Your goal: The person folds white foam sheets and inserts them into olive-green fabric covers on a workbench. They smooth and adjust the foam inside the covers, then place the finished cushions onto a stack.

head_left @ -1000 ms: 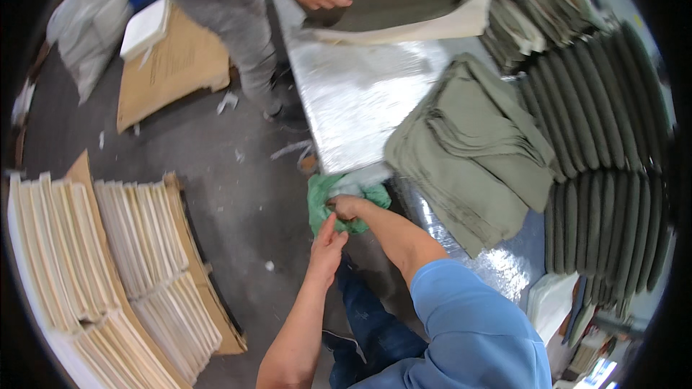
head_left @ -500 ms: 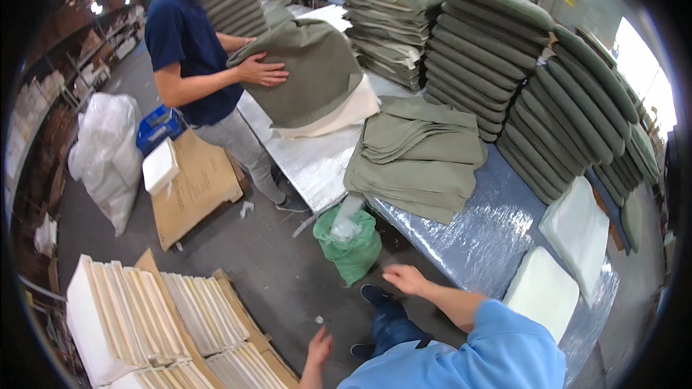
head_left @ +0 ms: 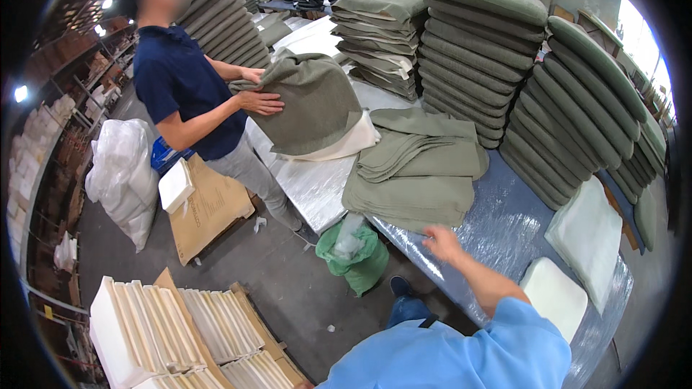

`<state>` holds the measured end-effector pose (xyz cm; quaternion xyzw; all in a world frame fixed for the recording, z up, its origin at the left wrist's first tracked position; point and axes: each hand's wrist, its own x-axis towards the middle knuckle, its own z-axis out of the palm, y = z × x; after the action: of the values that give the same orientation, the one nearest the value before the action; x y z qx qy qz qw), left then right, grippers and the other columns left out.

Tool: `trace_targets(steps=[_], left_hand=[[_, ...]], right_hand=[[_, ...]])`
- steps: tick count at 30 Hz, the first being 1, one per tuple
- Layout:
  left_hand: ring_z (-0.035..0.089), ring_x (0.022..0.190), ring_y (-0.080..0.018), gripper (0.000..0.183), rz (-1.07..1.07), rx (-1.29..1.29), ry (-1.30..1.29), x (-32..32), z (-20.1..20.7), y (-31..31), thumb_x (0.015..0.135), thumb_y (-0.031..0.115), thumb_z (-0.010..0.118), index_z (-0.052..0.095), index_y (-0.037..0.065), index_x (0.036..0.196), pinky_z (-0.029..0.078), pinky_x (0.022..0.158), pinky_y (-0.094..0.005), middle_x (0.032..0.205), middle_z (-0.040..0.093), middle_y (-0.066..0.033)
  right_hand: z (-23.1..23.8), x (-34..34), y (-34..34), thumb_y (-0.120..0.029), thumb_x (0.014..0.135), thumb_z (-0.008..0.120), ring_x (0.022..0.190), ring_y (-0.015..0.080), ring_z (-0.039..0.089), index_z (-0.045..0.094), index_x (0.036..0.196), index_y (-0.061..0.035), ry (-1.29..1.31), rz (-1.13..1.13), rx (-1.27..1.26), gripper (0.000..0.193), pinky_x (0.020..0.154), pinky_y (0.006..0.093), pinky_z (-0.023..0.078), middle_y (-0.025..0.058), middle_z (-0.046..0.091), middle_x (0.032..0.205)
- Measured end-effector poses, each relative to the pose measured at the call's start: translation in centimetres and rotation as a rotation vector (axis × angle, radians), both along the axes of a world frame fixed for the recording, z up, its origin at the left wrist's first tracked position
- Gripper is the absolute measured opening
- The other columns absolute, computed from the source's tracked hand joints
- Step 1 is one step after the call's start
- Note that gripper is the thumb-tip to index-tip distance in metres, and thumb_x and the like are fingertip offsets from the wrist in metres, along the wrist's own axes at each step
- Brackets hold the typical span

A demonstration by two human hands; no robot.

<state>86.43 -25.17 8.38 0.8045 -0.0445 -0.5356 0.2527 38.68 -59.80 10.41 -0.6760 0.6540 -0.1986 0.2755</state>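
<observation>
My right hand (head_left: 443, 245) reaches out over the near edge of the plastic-covered table (head_left: 497, 223), close to a pile of flat grey-green fabric covers (head_left: 411, 198). Its fingers look loosely apart and hold nothing, though they are a little blurred. My left hand is out of sight below the lower edge. To the right on the table lie a white foam cushion pad (head_left: 553, 295) and a white wrapped pad (head_left: 587, 238). Across from me a co-worker's hands (head_left: 263, 97) hold a grey-green cover (head_left: 303, 108) partly drawn over a white pad (head_left: 339, 140).
Tall stacks of grey-green cushions (head_left: 476, 57) stand along the table's far side. A green bag (head_left: 353, 259) sits on the floor by the table corner. White foam pads (head_left: 151, 328) fill cartons at lower left; a large white plastic bag (head_left: 122, 180) stands farther off.
My right hand has moved forward and right, from above the floor to the fabric pile. My left hand has dropped out of view. The co-worker still holds the cover.
</observation>
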Motion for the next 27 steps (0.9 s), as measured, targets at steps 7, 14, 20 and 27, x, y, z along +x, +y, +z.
trace_targets(steps=[7,14,20,27], left_hand=[[0.065,0.104,-0.0184,0.053,0.181,-0.361,0.031,-4.7,3.0,-8.6,0.103,0.029,0.067,0.056,0.005,0.149,0.055,0.083,-0.0318,0.117,0.071,-0.0122],[0.057,0.073,-0.0131,0.052,-0.228,-0.063,-0.057,-10.4,4.2,-10.0,0.104,0.026,0.066,0.053,0.005,0.15,0.047,0.062,-0.0295,0.094,0.066,-0.004],[0.055,0.071,-0.0127,0.052,-0.217,0.15,0.002,-11.2,5.6,-8.5,0.105,0.025,0.065,0.052,0.005,0.151,0.046,0.061,-0.0296,0.092,0.065,-0.0034],[0.053,0.068,-0.0123,0.053,-0.049,0.134,0.065,-11.7,6.4,-8.5,0.105,0.025,0.064,0.051,0.005,0.152,0.044,0.059,-0.0297,0.089,0.063,-0.0027]], right_hand=[[6.6,-3.9,-22.9,-0.007,0.082,0.076,0.146,0.0382,0.042,0.049,0.153,-0.0179,0.401,0.158,-0.155,0.076,0.115,0.0556,0.04,0.013,0.046,0.158],[7.2,0.3,-33.3,-0.009,0.081,0.08,0.158,0.0379,0.027,0.032,0.165,-0.0188,0.717,0.432,0.116,0.097,0.128,0.065,0.02,0.0103,0.046,0.161],[6.1,-0.5,-32.1,-0.019,0.081,0.077,0.124,0.0347,0.06,0.068,0.118,-0.0057,0.687,0.59,-0.105,0.04,0.121,0.0589,0.032,0.0124,0.071,0.119],[2.4,1.4,-17.2,-0.015,0.085,0.072,0.113,0.0369,0.063,0.062,0.128,-0.0001,0.524,0.594,-0.141,0.046,0.093,0.0482,0.056,0.0184,0.064,0.116]])
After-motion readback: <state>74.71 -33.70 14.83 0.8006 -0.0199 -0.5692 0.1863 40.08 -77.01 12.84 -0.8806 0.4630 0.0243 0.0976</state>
